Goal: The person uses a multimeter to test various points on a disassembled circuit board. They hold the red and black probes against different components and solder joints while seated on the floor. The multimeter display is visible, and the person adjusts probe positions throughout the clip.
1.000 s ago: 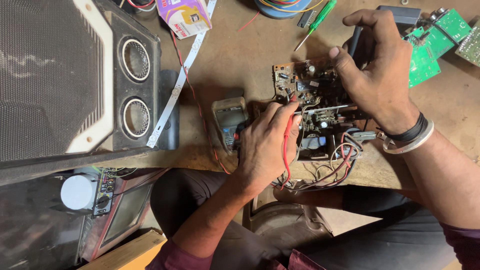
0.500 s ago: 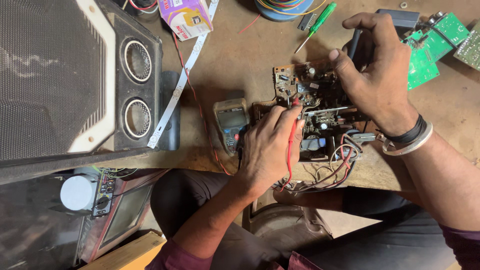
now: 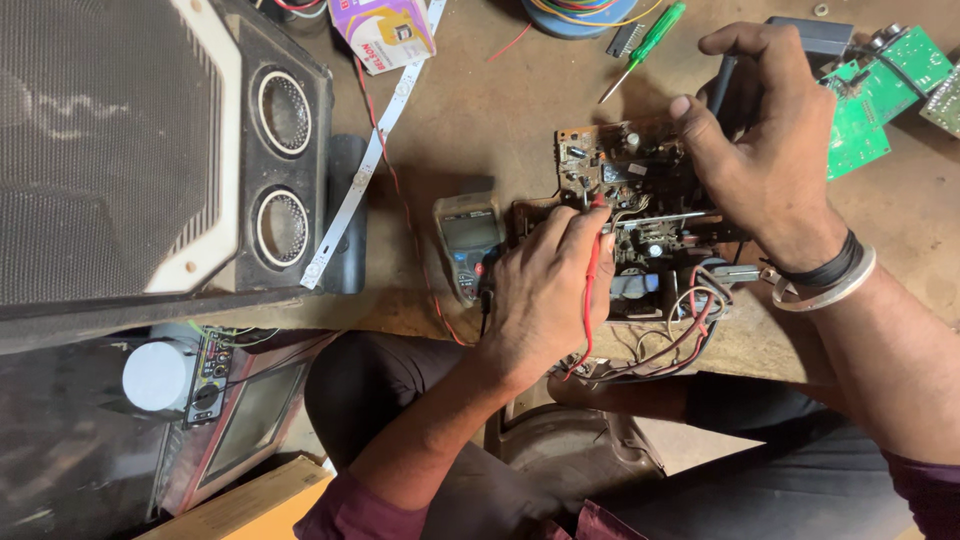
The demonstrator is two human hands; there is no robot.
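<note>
Nearest the wearer, a tangle of loose wires (image 3: 655,345) in red, white and black spills off the front edge of the workbench (image 3: 500,110), just under the left wrist. Left hand (image 3: 545,295) is curled, thumb and fingers pinching a slim red test probe (image 3: 592,270) like a pen, its tip resting among the parts of the brown circuit board (image 3: 640,195). The board lies flat at bench centre, crowded with small components and a metal bracket; judged light and stiff but fragile: solder joints and upright parts would bend or snap under pressure, and the trailing wires could snag. Best held by the bare edges or corners, not by the components. Just left of the board, partly covered by the left hand, sits a grey multimeter (image 3: 468,240) with display up; a thin red lead (image 3: 405,215) runs from it toward the top of the bench. Right hand (image 3: 760,150) arches over the board's far right corner, fingers bent and closed round a black probe (image 3: 722,85) held near upright; where its tip lands is hidden by the hand. Wrist carries a black band and a metal bangle (image 3: 830,285). Farther out: a green-handled screwdriver (image 3: 645,45), green circuit boards (image 3: 875,90) at right, a white LED strip (image 3: 370,160), and a large black speaker cabinet (image 3: 150,150) at far left.
</note>
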